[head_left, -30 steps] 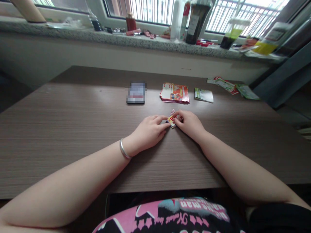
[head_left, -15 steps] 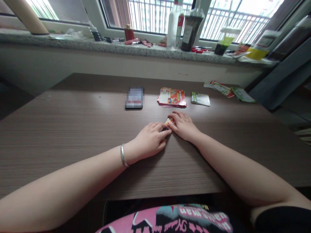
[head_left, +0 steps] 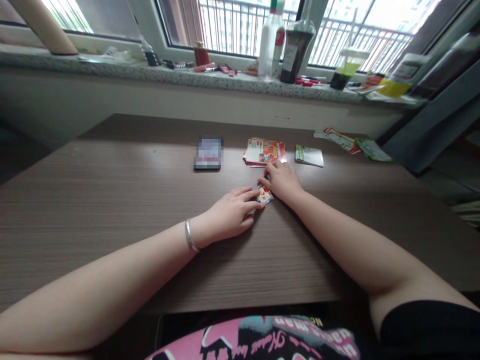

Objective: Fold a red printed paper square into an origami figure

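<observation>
A small folded paper or packet (head_left: 265, 195), yellow, white and red with a bluish edge, lies on the table between my hands. My left hand (head_left: 234, 212) lies low over the table with its fingers stretched out, their tips on the packet's left side. Just above the packet is my right hand (head_left: 283, 181), fingers bent and thumb apart from them. Its thumb is at the packet's upper edge; whether it touches is unclear. Beyond its fingertips lies a stack of orange and white leaflets (head_left: 258, 151), its near edge partly covered by that hand.
A blurred-out phone-like device (head_left: 208, 153) lies left of the leaflets on the brown table (head_left: 112, 190). Right of them are a small green and white stack (head_left: 309, 155) and several green and red wrappers (head_left: 343, 140). Bottles and cups line the stone windowsill (head_left: 232, 82).
My right hand has moved up off the packet toward the leaflets, uncovering more of it. My left hand stays with its fingertips on the packet.
</observation>
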A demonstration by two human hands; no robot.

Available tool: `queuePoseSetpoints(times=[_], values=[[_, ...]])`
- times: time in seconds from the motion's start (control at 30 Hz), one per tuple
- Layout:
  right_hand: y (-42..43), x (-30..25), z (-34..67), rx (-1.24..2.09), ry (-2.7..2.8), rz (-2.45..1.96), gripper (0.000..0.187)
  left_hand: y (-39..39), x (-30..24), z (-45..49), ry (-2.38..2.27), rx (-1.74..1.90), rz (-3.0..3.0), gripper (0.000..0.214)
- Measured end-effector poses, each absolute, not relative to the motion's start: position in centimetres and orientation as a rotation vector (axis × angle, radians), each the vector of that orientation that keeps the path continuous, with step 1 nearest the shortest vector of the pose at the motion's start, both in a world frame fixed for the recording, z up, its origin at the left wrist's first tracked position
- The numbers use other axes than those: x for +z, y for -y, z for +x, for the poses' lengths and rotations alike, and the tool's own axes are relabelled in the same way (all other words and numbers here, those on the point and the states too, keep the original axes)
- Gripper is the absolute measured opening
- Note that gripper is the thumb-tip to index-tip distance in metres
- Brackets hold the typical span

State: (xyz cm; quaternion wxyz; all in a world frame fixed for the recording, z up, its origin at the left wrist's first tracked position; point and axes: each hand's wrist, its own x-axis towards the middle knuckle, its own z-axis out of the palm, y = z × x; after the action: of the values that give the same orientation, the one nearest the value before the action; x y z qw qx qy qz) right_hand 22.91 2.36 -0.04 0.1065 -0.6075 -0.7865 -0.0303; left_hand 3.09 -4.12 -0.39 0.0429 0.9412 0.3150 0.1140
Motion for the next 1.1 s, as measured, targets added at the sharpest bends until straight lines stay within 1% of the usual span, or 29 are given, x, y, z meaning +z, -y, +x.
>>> queuePoseSetpoints(times=[0.17, 0.47, 0.57, 0.67, 0.77, 0.9, 1.1], values=[[-2.8, 0.1, 22.6, -0.047, 2.355, -1.814, 0.027, 3.9, -0.2, 2.9, -0.986, 0.324, 2.867, 0.042], [-3.9, -0.3, 21.9, -0.019, 2.288, -1.927, 0.032, 3.6, -0.3, 2.7, -0.947, 0.328, 2.909, 0.044], [-3.4, -0.4, 22.6, 0.044, 2.285, -1.839, 0.031, 3.6, -0.2, 2.6, -0.945, 0.333, 2.924, 0.043], [-2.1, -0.4, 23.6, 0.079, 2.355, -1.665, 0.025, 3.7, 0.0, 2.6, -0.961, 0.321, 2.928, 0.045], [-0.5, -0.2, 24.6, 0.054, 2.384, -1.612, 0.033, 3.8, 0.1, 2.7, -0.970, 0.293, 2.934, 0.045], [1.2, 0.2, 25.4, 0.082, 2.395, -1.652, 0.045, 4.0, 0.3, 2.7, -0.980, 0.280, 2.935, 0.044], [2.5, 0.0, 25.6, 0.108, 2.351, -1.705, 0.048, 4.2, 0.6, 2.7, -0.995, 0.298, 2.953, 0.040]])
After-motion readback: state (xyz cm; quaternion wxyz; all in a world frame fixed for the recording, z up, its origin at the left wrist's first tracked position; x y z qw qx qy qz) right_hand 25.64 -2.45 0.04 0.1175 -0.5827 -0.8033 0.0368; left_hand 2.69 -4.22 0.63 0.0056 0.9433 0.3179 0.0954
